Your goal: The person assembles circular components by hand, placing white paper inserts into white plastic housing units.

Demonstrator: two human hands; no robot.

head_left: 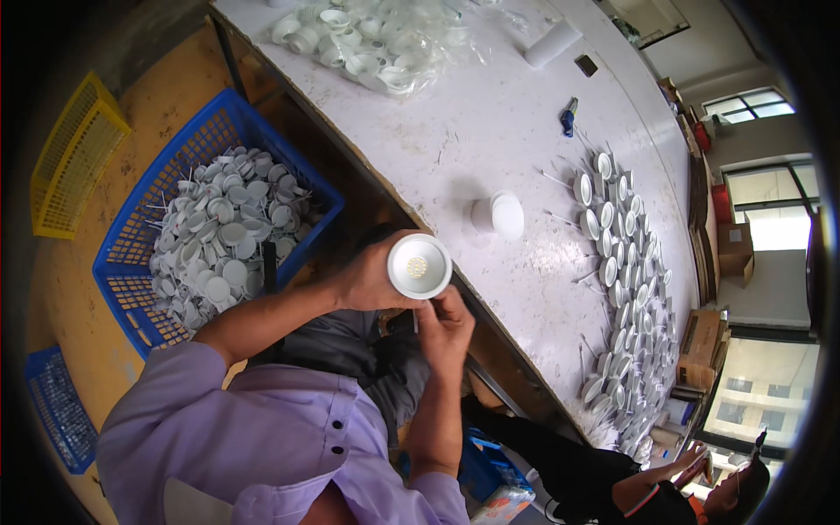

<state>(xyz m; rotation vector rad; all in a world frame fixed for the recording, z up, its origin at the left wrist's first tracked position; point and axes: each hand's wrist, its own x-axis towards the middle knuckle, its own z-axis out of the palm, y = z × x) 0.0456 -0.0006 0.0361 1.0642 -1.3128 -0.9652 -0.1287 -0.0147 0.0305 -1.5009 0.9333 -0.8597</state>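
Observation:
A white round LED downlight [420, 267], its cup facing up with a cluster of yellowish LED dots at the bottom, sits in my left hand [372, 278]. The left fingers wrap round its side and back. My right hand [446, 331] is closed in a pinch just under the rim; what lies between its fingertips is too small to make out. A short stack of white discs [506, 216] stands on the white table [490, 131], beyond the downlight. To my left, a blue plastic basket [116, 254] holds a heap of white round lamp parts [232, 234].
Rows of white lamps with thin wires [612, 293] cover the table's right side. A clear bag of white cups [372, 44], a white roll [553, 44] and a blue-handled tool [569, 118] lie farther off. A yellow basket [79, 157] stands left; a co-worker [630, 490] sits lower right.

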